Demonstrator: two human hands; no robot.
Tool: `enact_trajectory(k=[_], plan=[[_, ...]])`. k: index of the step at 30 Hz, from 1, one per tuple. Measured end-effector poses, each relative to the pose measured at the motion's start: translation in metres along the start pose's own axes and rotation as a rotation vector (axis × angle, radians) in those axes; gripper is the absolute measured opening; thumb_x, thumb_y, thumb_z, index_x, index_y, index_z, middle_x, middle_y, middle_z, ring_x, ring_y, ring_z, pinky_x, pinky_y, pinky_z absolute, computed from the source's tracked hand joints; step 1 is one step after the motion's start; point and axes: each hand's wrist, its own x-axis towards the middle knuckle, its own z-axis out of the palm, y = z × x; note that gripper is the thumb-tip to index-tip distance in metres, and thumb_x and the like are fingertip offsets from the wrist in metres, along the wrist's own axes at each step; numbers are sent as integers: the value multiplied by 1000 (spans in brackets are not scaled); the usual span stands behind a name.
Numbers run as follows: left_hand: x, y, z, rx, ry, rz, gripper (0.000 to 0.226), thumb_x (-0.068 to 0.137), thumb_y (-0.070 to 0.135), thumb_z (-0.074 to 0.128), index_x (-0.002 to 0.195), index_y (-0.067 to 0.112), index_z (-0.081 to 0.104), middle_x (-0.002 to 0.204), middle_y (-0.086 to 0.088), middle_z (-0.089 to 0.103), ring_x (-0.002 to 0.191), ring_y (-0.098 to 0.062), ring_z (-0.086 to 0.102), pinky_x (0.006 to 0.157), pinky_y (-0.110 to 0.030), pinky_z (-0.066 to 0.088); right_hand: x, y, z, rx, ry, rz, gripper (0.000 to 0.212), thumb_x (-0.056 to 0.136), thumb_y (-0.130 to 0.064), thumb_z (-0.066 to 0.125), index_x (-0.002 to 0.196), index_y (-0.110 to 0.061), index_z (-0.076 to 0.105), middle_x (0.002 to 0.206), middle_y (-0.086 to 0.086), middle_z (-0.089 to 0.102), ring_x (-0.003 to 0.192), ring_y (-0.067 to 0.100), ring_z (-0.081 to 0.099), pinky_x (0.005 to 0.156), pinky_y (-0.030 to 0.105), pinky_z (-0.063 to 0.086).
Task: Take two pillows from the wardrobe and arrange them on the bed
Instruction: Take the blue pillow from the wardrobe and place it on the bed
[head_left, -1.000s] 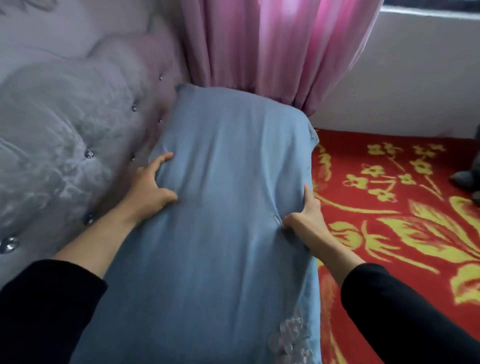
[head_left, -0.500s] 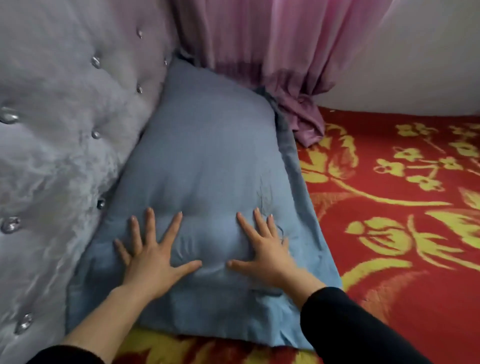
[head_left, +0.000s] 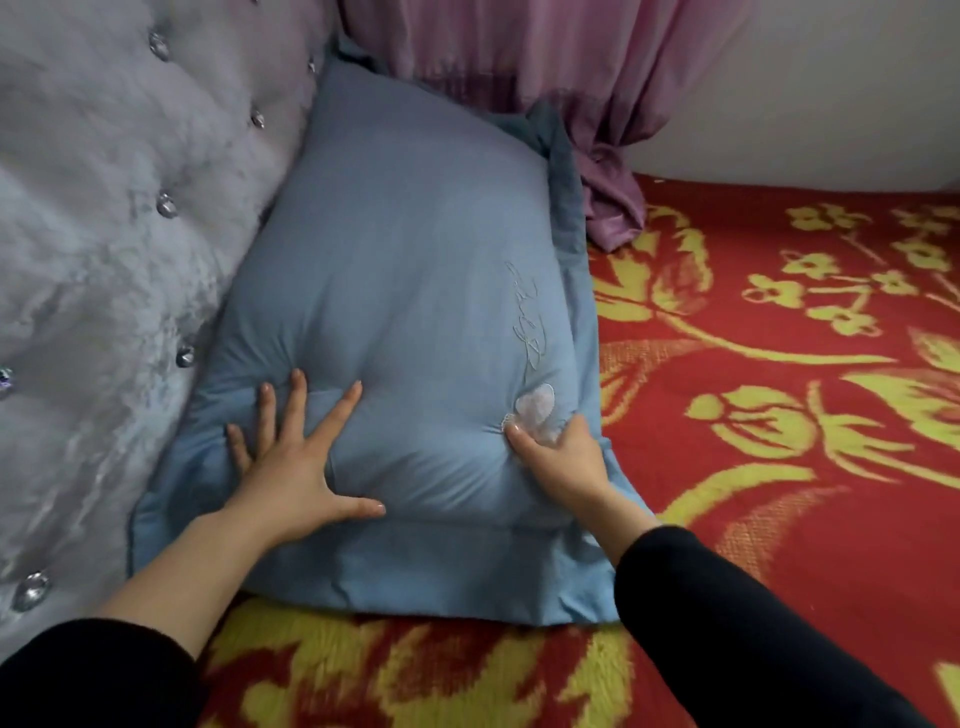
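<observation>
Right hand (head_left: 563, 460) fingertips buried in pillow (head_left: 405, 291).

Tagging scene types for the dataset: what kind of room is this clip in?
Most likely a bedroom. A blue pillow lies on a red and yellow blanket, against a tufted grey headboard, with a pink curtain behind.

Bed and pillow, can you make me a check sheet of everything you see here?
Surface: bed under a red blanket with yellow flowers.
Job's things: one blue pillow lying against the grey tufted headboard; a second pillow not seen.
Clutter: nothing seen.
Grippers: left hand flat with fingers spread on the pillow; right hand pinching its right edge by the embroidery.
Cables: nothing seen.
Surroundings: pink curtain behind the pillow, white wall beside it.
</observation>
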Motion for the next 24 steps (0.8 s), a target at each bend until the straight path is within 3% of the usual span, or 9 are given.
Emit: enact_trajectory(k=[3,6,9,13,18,21,24], plan=[[-3,1,-4,27,41,-8,121,41,82,63,122,67,-25,153,2,-31,138,-28,-30,109,-64,-7,-10,-22,-4,3,127,-140,42,75,-38,71,91,-12,42,102,17,64,97,37,58,80,41,45],[-12,-5,-5,12,35,5,118,42,84,60,125,65,-22,156,0,-23,141,-28,-23,111,-61,-4,-37,-11,-3,-59,285,-217,49,72,-50,69,91,-15,40,96,14,65,93,39,59,78,45,47],[-27,-1,7,75,95,13,112,56,76,61,135,55,-15,158,-7,-10,144,-30,-11,113,-59,3,-44,11,-3,-314,136,-52,71,72,-70,57,107,-10,43,120,15,57,118,36,48,97,57,37],[-43,13,13,117,93,-49,94,75,64,57,145,38,0,158,-13,0,145,-31,0,116,-51,10,-41,13,-6,-369,54,42,90,73,-76,49,125,-3,36,136,14,45,128,34,37,97,57,31],[-98,25,-9,-49,-19,-79,69,88,52,46,145,36,12,157,-8,14,144,-24,14,115,-51,12,-87,12,-28,-515,-19,-237,80,81,-58,54,138,-10,25,148,8,32,134,29,31,101,60,32],[-151,42,-19,-214,25,-42,63,90,43,48,145,37,18,157,-4,17,144,-22,14,115,-49,12,-128,3,-45,-626,-50,-443,70,86,-50,53,142,-19,24,151,0,28,137,24,27,104,60,25],[-205,64,-30,-308,63,-96,53,90,35,51,140,28,36,155,-8,25,142,-24,20,115,-43,17,-178,-6,-64,-690,-127,-521,63,88,-44,51,140,-17,28,149,3,31,136,24,27,106,59,22]])
